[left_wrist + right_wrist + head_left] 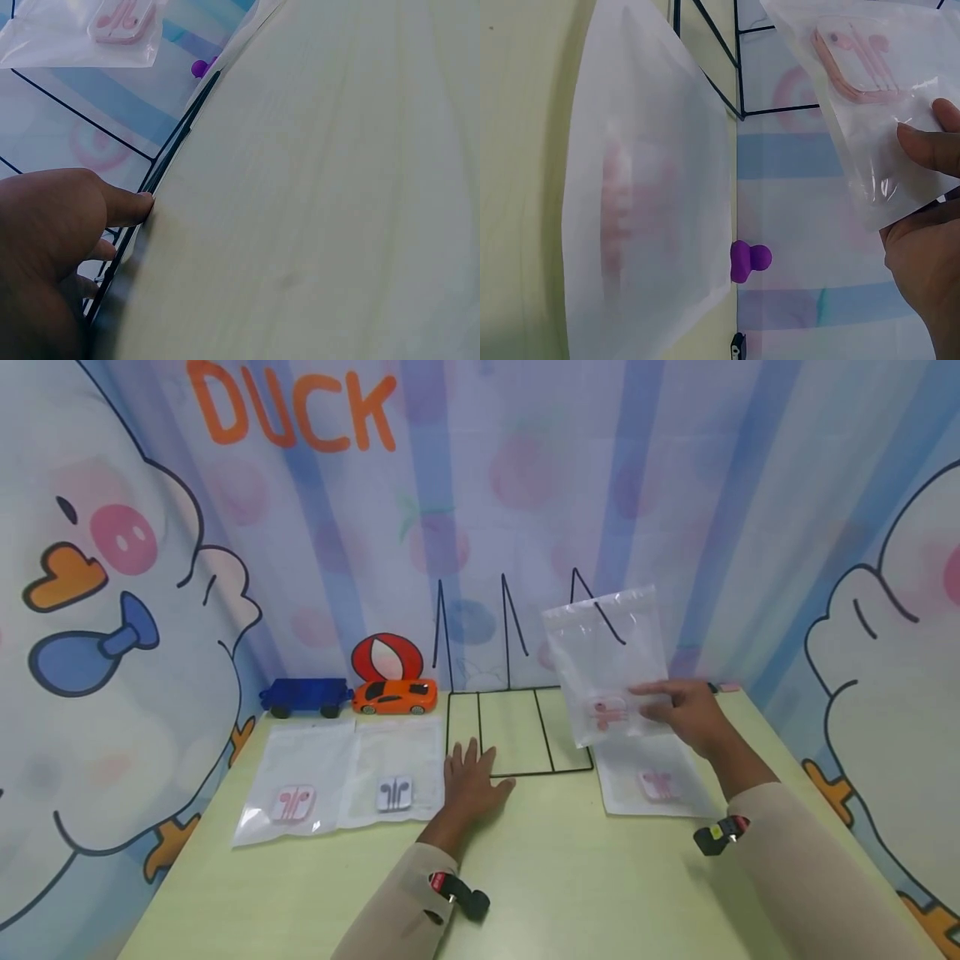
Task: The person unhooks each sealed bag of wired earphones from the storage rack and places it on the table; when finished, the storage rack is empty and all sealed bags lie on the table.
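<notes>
My right hand (686, 710) pinches the lower edge of a clear plastic bag (609, 660) with pink earphones inside, held upright above the right end of a black wire rack (517, 727). In the right wrist view the thumb (930, 146) presses on that bag (855, 90). My left hand (471, 781) lies flat with fingers spread on the table at the rack's front left corner; its fingertip (131, 206) touches the rack's wire base (161, 169). Another bag of pink earphones (656, 777) lies flat under my right wrist.
Two more earphone bags, one pink (296, 793) and one grey (393, 781), lie side by side at the left. A blue toy truck (303, 695) and an orange toy car (395, 696) stand at the back edge. A patterned curtain (525, 485) closes off the back.
</notes>
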`<state>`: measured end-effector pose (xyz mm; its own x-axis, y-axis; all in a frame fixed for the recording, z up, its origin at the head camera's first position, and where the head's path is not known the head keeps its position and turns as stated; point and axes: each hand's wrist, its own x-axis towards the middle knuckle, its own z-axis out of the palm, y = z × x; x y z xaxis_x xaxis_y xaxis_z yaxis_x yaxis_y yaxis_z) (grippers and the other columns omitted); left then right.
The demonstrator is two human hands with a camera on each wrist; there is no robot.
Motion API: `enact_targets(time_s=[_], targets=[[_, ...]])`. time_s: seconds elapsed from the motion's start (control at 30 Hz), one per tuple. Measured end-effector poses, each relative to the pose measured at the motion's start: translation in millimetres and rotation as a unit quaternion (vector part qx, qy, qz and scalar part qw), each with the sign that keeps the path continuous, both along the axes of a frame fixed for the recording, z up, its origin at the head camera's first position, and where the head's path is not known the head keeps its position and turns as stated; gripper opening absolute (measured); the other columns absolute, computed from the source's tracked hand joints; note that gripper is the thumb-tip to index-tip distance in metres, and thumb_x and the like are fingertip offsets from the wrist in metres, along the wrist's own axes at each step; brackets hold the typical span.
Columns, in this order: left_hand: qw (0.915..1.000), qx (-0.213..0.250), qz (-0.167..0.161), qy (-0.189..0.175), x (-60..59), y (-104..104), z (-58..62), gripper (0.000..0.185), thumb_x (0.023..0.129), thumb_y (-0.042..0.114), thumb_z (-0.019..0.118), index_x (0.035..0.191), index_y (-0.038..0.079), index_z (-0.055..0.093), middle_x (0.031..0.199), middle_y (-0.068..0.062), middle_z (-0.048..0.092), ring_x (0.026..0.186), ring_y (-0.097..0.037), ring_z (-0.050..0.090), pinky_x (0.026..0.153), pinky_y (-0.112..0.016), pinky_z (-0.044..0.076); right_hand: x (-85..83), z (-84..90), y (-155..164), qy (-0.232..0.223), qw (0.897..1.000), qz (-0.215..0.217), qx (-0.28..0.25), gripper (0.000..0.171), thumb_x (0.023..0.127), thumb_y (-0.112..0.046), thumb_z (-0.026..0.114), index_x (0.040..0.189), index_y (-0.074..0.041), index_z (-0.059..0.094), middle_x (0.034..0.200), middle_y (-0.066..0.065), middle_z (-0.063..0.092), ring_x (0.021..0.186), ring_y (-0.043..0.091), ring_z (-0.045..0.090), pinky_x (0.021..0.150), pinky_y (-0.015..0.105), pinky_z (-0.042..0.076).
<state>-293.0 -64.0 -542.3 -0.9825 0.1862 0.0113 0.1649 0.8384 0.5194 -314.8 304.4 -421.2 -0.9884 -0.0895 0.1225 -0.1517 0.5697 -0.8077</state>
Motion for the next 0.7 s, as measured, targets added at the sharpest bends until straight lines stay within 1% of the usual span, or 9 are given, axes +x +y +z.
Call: enact_targets(time_s=[0.13,0.2,0.33,0.4,0.53,0.63,0.7], targets=[[1.0,0.004,0.0,0.001,0.7,0.1,1.3,0.071,0.103,0.041,0.067,0.163,0.007,0.049,0.179,-0.026,0.026,0.168,-0.053,0.013,0.137,-0.067,0.009,6.8,-0.1,1.1,0.021,1.0,0.004,0.012,0.039,0.099,-0.007,0.077,0.138,-0.004,0.075,0.142,0.029,0.069,0.112,0.032,0.069,0.079,0.022,0.058],[0.9999,0.01,0.0,0.003,1.1,0.0,1.3,0.071,0.104,0.041,0.067,0.163,0.007,0.049,0.179,-0.026,0.026,0.168,-0.053,0.013,0.137,-0.067,0.009,10.2,0.8,2.2,0.024,0.999,0.006,0.025,0.038,0.1,-0.008,0.077,0.138,-0.005,0.075,0.144,0.029,0.069,0.115,0.035,0.07,0.081,0.023,0.058],[0.9998,0.017,0.0,0.007,0.3,-0.7,-1.1,0.071,0.104,0.042,0.067,0.163,0.007,0.049,0.179,-0.026,0.026,0.168,-0.053,0.013,0.137,-0.068,0.009,16.5,2.8,7.0,0.023,0.999,0.012,0.048,0.038,0.101,-0.014,0.078,0.138,-0.009,0.076,0.15,0.026,0.066,0.126,0.039,0.067,0.084,0.024,0.056],[0.9998,0.017,-0.001,0.008,0.2,-0.9,-2.0,0.071,0.104,0.042,0.067,0.164,0.007,0.049,0.179,-0.026,0.026,0.168,-0.053,0.013,0.137,-0.068,0.009,19.6,3.1,10.7,0.024,0.998,0.018,0.053,0.038,0.1,-0.015,0.079,0.138,-0.01,0.077,0.15,0.025,0.067,0.125,0.038,0.067,0.084,0.024,0.057],[0.9999,0.014,-0.002,0.009,0.9,-0.7,-1.4,0.071,0.104,0.04,0.066,0.163,0.006,0.049,0.179,-0.027,0.026,0.168,-0.054,0.013,0.136,-0.068,0.009,26.1,3.2,17.0,0.029,0.997,0.03,0.058,0.039,0.101,-0.017,0.079,0.139,-0.011,0.076,0.144,0.025,0.07,0.113,0.028,0.071,0.081,0.026,0.059],[0.9999,0.012,-0.003,0.011,1.9,-0.7,0.7,0.071,0.103,0.039,0.066,0.163,0.005,0.049,0.178,-0.028,0.027,0.167,-0.055,0.014,0.136,-0.068,0.01,31.7,2.2,20.1,0.038,0.997,0.042,0.054,0.039,0.102,-0.018,0.078,0.14,-0.008,0.075,0.139,0.027,0.072,0.104,0.015,0.072,0.079,0.025,0.06],[0.9999,0.01,-0.004,0.013,3.0,-0.9,2.3,0.071,0.103,0.04,0.067,0.162,0.005,0.05,0.178,-0.028,0.028,0.167,-0.055,0.015,0.136,-0.068,0.011,35.6,1.0,21.5,0.046,0.996,0.048,0.052,0.039,0.102,-0.019,0.078,0.14,-0.007,0.075,0.138,0.028,0.073,0.101,0.005,0.07,0.079,0.024,0.06]])
